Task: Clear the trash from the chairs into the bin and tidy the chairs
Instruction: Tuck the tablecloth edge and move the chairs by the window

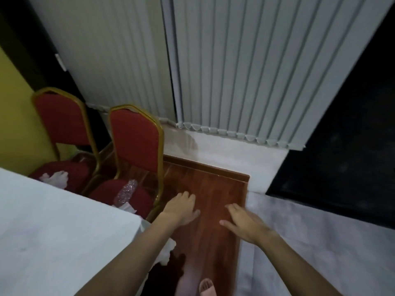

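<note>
Two red chairs with gold frames stand at a white-clothed table. On the seat of the nearer chair (136, 146) lies a crumpled clear plastic bottle (126, 191) with a scrap of white paper (128, 208) beside it. The farther chair (62, 122) has crumpled white tissue (56, 178) on its seat. My left hand (181, 208) hovers just right of the nearer chair, fingers apart and holding nothing. My right hand (243, 223) is further right over the wooden floor, also spread and holding nothing. No bin is in view.
The white-clothed table (53, 236) fills the lower left. Grey vertical blinds (245, 71) hang along the back wall above a pale ledge. A second grey-clothed surface (310, 242) lies to the right. Wooden floor (205, 184) runs between them, with my sandalled foot (207, 287) at the bottom.
</note>
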The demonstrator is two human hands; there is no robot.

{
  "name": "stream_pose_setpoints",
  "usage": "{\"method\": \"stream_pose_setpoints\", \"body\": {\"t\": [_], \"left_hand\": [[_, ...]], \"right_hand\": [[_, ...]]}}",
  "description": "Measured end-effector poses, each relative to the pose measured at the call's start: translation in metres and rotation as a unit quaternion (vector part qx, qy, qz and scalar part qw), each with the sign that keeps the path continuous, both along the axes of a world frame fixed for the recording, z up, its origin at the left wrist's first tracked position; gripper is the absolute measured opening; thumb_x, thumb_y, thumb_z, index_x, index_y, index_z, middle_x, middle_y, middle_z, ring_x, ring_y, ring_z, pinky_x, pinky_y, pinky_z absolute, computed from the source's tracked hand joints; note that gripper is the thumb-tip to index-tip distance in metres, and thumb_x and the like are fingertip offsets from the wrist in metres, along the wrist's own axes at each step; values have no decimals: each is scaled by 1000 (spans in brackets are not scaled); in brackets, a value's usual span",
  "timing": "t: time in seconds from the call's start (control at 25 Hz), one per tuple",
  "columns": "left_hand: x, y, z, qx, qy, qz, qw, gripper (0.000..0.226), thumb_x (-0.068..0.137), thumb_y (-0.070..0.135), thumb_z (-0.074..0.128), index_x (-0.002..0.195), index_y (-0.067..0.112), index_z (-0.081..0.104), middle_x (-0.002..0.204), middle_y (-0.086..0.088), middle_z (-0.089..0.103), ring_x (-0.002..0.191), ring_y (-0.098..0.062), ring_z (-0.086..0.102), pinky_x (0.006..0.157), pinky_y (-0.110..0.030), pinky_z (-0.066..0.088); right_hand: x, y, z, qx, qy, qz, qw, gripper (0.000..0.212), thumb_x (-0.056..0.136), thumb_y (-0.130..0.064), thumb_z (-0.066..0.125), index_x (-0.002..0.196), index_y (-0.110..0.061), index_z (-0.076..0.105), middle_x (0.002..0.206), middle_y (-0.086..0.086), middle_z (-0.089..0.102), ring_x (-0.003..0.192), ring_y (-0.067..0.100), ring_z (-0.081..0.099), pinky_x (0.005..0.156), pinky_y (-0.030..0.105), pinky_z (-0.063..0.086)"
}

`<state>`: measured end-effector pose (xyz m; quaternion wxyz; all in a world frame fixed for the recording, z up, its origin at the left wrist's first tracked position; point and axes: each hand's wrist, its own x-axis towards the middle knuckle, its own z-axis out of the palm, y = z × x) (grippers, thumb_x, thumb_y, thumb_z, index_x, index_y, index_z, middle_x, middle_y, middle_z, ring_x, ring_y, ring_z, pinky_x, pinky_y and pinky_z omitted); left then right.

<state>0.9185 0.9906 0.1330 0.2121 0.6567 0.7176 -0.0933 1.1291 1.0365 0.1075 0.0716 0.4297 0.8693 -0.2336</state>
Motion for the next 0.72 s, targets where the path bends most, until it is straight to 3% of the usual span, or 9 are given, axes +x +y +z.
{"method": "stream_pose_setpoints", "body": {"t": [0.32,0.72], "left_hand": [[-90,100,10,25,-35,162,986,55,96,41,45,138,6,38,143,-17,40,132,-37,37,108,-45,35],[-162,231,14,98,-2,300,949,41,93,38,47,124,11,50,122,-10,52,117,-31,50,99,-46,45]], "right_hand": [[-82,160,19,22,12,92,995,66,93,-54,41,144,-14,30,145,6,41,133,22,41,110,35,35],[-192,323,-10,-8,27,248,968,64,94,-51,41,145,-15,28,146,4,40,133,20,40,110,36,35]]}}
